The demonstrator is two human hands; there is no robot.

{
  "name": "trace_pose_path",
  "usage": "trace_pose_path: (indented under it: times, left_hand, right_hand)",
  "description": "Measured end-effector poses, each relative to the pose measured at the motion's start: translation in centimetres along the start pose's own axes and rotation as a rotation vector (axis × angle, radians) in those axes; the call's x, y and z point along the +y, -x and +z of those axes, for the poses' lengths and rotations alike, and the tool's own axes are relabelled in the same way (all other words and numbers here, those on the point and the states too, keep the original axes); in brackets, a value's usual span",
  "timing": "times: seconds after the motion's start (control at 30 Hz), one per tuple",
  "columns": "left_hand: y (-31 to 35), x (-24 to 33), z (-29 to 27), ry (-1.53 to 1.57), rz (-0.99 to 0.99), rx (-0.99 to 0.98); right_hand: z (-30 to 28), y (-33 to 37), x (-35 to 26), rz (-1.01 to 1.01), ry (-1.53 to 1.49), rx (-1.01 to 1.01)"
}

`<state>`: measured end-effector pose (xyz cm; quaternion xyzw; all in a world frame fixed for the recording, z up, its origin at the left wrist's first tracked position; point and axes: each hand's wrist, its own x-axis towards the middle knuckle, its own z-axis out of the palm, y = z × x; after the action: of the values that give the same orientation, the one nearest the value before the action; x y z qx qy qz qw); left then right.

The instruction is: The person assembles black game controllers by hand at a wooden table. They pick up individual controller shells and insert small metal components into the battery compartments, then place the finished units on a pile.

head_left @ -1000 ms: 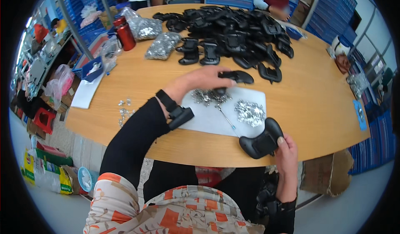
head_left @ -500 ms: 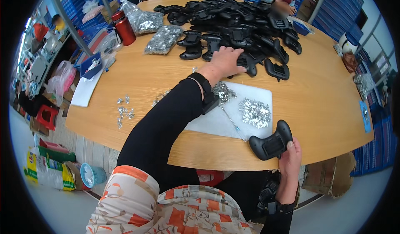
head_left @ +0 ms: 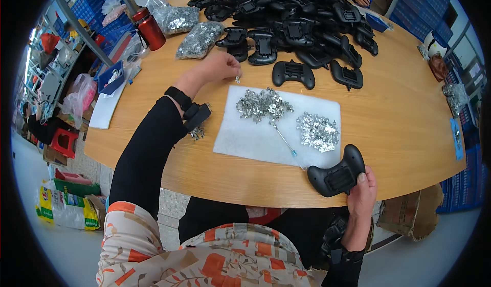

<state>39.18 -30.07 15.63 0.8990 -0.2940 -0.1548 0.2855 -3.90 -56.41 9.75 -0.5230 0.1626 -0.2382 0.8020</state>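
While the right hand holds a black gamepad-style shell by its right grip, the left hand is at a small silvery metal piece.
From where I stand, the left fingertips are bunched narrow, though I cannot tell whether they grip the piece, which is just beyond a white foam sheet; the held shell is over the near edge of the wooden table, its recessed side up, near a slim rod-like tool between two heaps of silvery parts, with a pile of black shells beyond and a red bottle off to the left.
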Motion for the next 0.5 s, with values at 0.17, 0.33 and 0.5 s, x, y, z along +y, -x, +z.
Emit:
trace_pose_path:
  times: [0.17,0.33,0.5]
  left_hand:
    - [-0.6,-0.5,1.6,-0.082,0.031,0.077]
    - [-0.7,-1.1,1.6,-0.007,0.013,0.124]
    - [2.7,0.1,-0.2,0.156,0.007,0.001]
  right_hand:
    - [0.1,-0.1,0.0,-0.012,0.017,0.01]
    - [-0.3,-0.4,0.3,-0.013,0.025,-0.013]
    - [-0.6,-0.3,0.7,-0.042,0.039,0.016]
